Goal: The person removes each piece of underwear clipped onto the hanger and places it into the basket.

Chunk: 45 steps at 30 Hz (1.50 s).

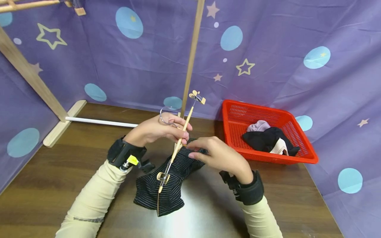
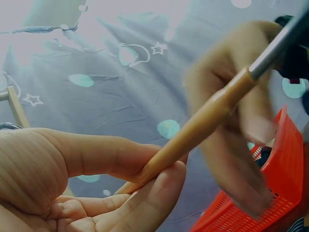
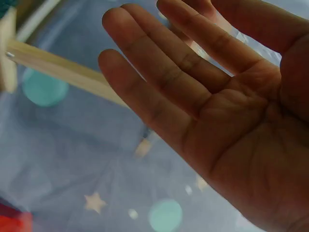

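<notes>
My left hand (image 1: 162,129) pinches a clip hanger (image 1: 186,122) by the middle of its tan bar, between thumb and fingers. The hanger is tilted, with one clip high at the back and the other low toward me; its metal hook curves over the left hand. Below lies a black garment with thin pale stripes (image 1: 175,180) on the table, partly covered by the hanger in the head view. My right hand (image 1: 221,155) is just right of the bar, holding nothing. In the right wrist view its fingers (image 3: 159,79) are extended and the palm is bare.
A red basket (image 1: 232,135) with black and pale clothes (image 1: 265,140) stands at the right. A wooden rack with an upright post (image 1: 193,49) and a white bottom rod (image 1: 101,122) stands behind and left. Purple patterned cloth (image 1: 268,33) hangs behind the table.
</notes>
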Available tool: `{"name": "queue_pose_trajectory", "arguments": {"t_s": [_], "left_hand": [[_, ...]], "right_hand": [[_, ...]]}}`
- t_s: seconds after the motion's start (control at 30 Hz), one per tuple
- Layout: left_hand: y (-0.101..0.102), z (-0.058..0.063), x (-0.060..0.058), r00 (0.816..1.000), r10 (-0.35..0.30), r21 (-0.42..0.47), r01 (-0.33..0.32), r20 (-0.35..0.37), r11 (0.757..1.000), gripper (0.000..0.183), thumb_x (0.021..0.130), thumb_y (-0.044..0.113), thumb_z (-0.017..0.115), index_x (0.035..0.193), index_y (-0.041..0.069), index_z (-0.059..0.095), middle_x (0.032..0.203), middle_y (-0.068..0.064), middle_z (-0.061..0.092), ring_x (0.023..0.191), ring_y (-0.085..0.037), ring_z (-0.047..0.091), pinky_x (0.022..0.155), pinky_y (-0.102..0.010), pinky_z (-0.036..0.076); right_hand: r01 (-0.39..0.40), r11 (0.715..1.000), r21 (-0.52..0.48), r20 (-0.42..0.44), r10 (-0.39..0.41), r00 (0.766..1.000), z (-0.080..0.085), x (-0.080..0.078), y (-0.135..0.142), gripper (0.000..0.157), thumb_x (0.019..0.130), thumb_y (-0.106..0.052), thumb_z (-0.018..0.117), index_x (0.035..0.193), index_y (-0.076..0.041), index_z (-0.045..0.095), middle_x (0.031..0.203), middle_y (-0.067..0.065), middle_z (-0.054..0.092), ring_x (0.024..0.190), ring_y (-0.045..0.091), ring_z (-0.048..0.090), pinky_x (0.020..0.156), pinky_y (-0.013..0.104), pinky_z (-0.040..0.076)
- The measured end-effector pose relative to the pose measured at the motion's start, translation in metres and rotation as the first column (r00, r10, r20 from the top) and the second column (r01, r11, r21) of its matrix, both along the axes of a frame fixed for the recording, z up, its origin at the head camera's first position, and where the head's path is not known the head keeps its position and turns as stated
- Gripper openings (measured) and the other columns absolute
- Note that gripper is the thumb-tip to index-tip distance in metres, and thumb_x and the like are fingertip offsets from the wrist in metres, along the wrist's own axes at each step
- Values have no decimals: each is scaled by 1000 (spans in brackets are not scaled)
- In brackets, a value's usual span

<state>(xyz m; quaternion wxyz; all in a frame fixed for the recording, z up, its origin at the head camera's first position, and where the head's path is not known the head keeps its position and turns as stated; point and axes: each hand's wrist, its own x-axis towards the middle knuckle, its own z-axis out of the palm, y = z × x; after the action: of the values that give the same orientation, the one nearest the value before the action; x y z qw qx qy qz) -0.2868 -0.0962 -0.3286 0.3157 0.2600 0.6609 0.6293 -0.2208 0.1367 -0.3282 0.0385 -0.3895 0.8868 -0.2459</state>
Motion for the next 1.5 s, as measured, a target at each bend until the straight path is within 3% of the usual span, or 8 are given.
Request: {"name": "queue_pose_trajectory", "arguments": {"t_s": [0.2,0.47,0.8,1.0,1.17,1.27,1.4,1.5], "left_hand": [[-4,2,0,1000,-1,17,1,-2,1000,31,94,3,65,122,-7,55,90,-9,75,82,-14,73,88,-43,61],[-4,3,1,1000,-7,38,7,8,999,31,94,2,64,122,-8,55,89,-11,75,82,-15,73,84,-39,62],[-4,3,0,1000,-9,27,9,-2,1000,31,95,1,64,123,-8,55,91,-10,75,82,-15,74,85,-42,62],[-3,3,-1,1000,-14,15,14,4,1000,30,95,1,63,123,-7,55,90,-6,74,82,-14,73,85,-40,62],[-3,2,-2,1000,-15,17,14,11,1000,32,95,0,63,125,-9,55,90,-8,75,83,-14,74,85,-39,62],[-2,1,-3,1000,-6,18,6,11,1000,34,95,0,63,126,-10,54,91,-9,75,83,-15,74,85,-39,62],[-2,0,-5,1000,-2,13,2,7,1000,35,95,-1,63,127,-12,54,91,-8,75,84,-15,74,85,-39,62],[-2,0,-5,1000,-5,3,5,0,1000,36,95,0,62,128,-12,54,90,-5,75,84,-15,74,86,-39,62]], "right_hand": [[-42,987,153,4,42,999,-36,-1,-12,41,93,-22,76,130,-9,67,126,6,71,118,19,65,103,38,53],[-43,952,302,18,40,999,-64,-3,-23,70,81,-25,87,144,-20,57,155,9,49,143,30,46,118,46,41],[-42,911,410,-93,88,992,-88,-1,-32,76,82,-24,87,149,-25,52,157,13,44,139,32,49,110,47,49],[-16,881,474,-234,143,961,-94,-2,-35,73,85,-24,83,150,-31,51,157,13,43,129,29,57,88,41,61],[-19,859,512,-313,207,927,-97,-3,-37,73,91,-10,73,154,-34,44,159,23,39,122,30,63,69,32,62],[-28,857,515,-342,235,910,-98,-1,-37,74,92,-5,68,154,-35,43,158,31,37,105,26,68,58,27,59],[-19,834,551,-374,268,888,-100,1,-39,69,91,-6,68,152,-34,48,153,35,41,92,22,70,59,27,60],[-4,811,585,-404,296,866,-102,1,-40,61,91,-10,69,147,-31,54,148,32,49,104,25,71,64,29,61]]}}
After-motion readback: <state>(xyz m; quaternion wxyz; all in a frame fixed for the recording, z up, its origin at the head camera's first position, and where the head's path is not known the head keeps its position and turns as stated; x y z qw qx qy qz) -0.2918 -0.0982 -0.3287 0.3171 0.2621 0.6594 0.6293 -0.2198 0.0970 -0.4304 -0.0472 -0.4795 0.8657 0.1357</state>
